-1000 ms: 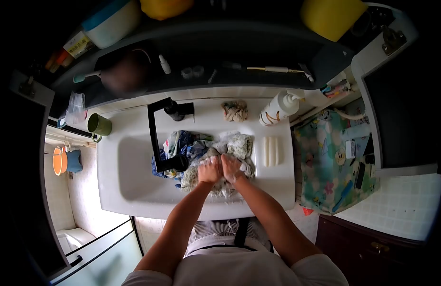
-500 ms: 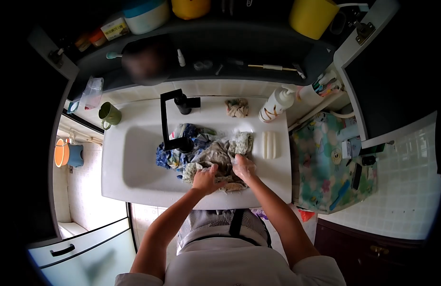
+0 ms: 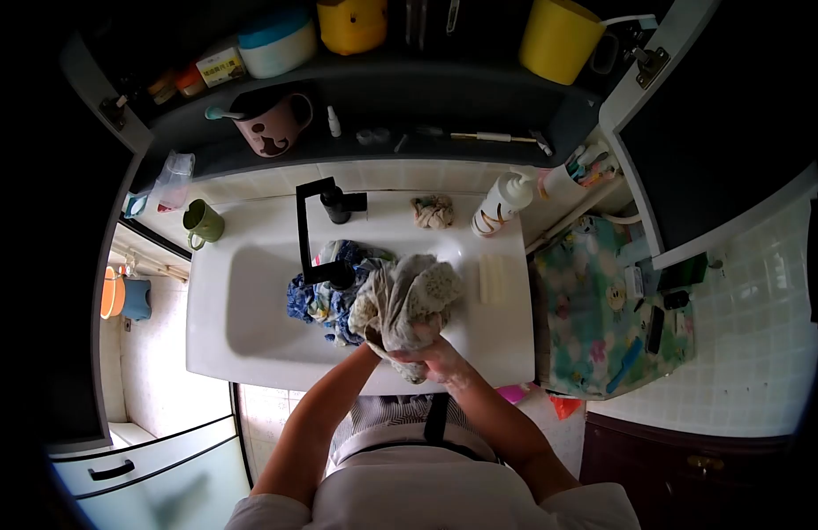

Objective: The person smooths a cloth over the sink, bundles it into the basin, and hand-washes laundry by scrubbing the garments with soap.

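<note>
While one patterned cloth (image 3: 404, 299) is bunched up in the grip, we see a blue cloth (image 3: 313, 296) lying unheld to its left in the white basin (image 3: 258, 305), partly beneath the black faucet (image 3: 304, 234). We judge the work to be midway: the patterned cloth looks wet and gathered, and a whitish film, probably lather, marks the right wrist, yet the cloth is neither spread out nor set aside. What is left, as far as we can see, is the blue cloth, which neither hand visibly touches, and whatever handling the patterned one needs. We note no clear stream of water from the faucet.

The patterned cloth occupies the near right part of the basin. Most of it rises on the far side of the right hand (image 3: 433, 355), whose fingers are curled around its near right portion; a loose end hangs on the near side, over the basin's near edge. We see the left forearm (image 3: 313, 413) reach the cloth's near left side, but the left hand is covered by folds, so we cannot tell whether it is clenched or loose. Right of the cloth, well apart from it, we find a pale ridged block (image 3: 494, 279).
</note>
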Tool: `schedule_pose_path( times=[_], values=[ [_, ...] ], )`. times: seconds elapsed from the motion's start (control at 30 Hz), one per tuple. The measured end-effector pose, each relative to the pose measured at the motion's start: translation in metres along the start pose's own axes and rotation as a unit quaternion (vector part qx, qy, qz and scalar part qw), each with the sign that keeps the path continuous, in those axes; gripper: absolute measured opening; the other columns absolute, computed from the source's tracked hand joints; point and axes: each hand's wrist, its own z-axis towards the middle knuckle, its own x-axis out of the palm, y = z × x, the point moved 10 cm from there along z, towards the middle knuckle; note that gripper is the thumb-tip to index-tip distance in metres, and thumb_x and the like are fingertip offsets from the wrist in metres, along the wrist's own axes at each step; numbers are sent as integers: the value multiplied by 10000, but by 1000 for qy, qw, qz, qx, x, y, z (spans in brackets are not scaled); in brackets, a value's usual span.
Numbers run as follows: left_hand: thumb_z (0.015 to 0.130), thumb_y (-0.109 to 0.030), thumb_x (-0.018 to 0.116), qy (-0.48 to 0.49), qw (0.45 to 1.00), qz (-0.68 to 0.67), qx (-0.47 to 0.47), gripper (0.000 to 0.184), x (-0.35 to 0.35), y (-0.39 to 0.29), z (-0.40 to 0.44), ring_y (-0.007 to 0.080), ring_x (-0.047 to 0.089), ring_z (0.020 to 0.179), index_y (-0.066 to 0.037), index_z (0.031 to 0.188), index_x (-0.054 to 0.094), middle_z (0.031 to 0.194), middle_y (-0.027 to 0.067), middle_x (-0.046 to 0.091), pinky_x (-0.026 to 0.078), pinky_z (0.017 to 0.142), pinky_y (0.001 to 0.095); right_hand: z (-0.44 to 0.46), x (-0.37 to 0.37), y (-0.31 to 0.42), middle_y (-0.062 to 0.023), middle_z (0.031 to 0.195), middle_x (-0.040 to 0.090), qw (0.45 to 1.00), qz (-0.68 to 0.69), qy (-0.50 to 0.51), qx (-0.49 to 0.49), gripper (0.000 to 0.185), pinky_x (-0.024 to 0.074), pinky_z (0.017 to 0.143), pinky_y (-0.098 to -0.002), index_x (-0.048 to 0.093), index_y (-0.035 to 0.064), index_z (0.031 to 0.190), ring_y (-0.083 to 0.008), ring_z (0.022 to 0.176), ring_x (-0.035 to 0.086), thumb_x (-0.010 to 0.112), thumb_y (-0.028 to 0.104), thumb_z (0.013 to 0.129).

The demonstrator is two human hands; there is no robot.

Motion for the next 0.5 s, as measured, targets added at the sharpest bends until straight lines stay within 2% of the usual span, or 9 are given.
schedule_pose_path(
  times=[0.1, 0.17, 0.23, 0.27, 0.3, 0.33, 0.37, 0.43, 0.5],
  values=[
    [740, -374, 631, -22, 987, -146, 57, 481, 21, 27, 15, 344, 520, 1118, -41, 1086, 605, 1132, 170, 596, 362, 956, 451, -3, -27, 5, -91, 1138, 608, 998, -67, 0, 19, 434, 453, 938, -297, 568, -24, 1186, -178, 1077, 575, 669, -25, 764],
    [746, -332, 626, -43, 975, -199, 87, 453, -4, 34, 7, 348, 512, 1127, -45, 1096, 602, 1149, 172, 588, 364, 953, 454, 8, -79, -16, -73, 1051, 633, 989, -100, -101, 32, 333, 467, 875, -278, 570, -26, 1128, -149, 996, 599, 608, 24, 802],
    [749, -83, 582, -31, 976, -208, 55, 339, -80, 1, -14, 356, 516, 1110, -56, 1085, 619, 1150, 165, 582, 413, 915, 433, 10, -119, -24, -98, 1024, 642, 967, -205, -153, 6, 333, 472, 857, -300, 569, -15, 1131, -170, 953, 612, 609, 86, 817],
    [742, -48, 582, -32, 965, -258, 33, 287, -85, 11, -25, 353, 540, 1068, -60, 1023, 638, 1121, 161, 594, 426, 898, 424, 10, -127, -10, -139, 985, 645, 778, -611, -132, -55, 341, 482, 808, -337, 581, 8, 1096, -216, 886, 628, 636, 195, 817],
    [734, -14, 583, -32, 951, -307, 12, 243, -89, 21, -34, 350, 563, 1026, -63, 961, 657, 1092, 158, 607, 438, 880, 415, -6, -125, 7, -168, 928, 637, 701, -673, -225, 68, 348, 482, 753, -383, 589, 14, 1017, -278, 814, 624, 646, 288, 811],
    [741, 12, 573, -92, 943, -318, -12, 164, -110, 26, -39, 345, 592, 960, -52, 859, 666, 1042, 150, 624, 451, 867, 409, -7, -117, 16, -167, 886, 632, 704, -680, -186, 83, 347, 481, 727, -396, 587, 21, 968, -297, 783, 614, 660, 315, 798],
    [762, -42, 580, -126, 952, -272, -60, 192, -133, 24, -37, 334, 578, 1002, -62, 937, 657, 1081, 144, 610, 433, 907, 408, -6, -111, 22, -166, 844, 627, 705, -687, -145, 99, 353, 481, 700, -410, 584, 29, 919, -317, 752, 603, 673, 343, 786],
    [802, -135, 593, -166, 957, -229, -70, 245, -166, -2, -13, 329, 547, 1059, -72, 1037, 621, 1118, 139, 591, 410, 938, 416, 3, -87, 86, -131, 760, 564, 730, -632, -241, -103, 399, 461, 696, -464, 565, 43, 886, -358, 749, 581, 700, 400, 769],
    [835, -274, 600, -255, 963, -85, -15, 349, -174, -20, 19, 327, 513, 1104, -67, 1114, 573, 1134, 129, 578, 388, 957, 424, 11, -52, 152, -128, 810, 569, 575, -676, -325, -328, 422, 455, 700, -479, 543, 63, 858, -344, 771, 579, 710, 436, 752]
  ],
)
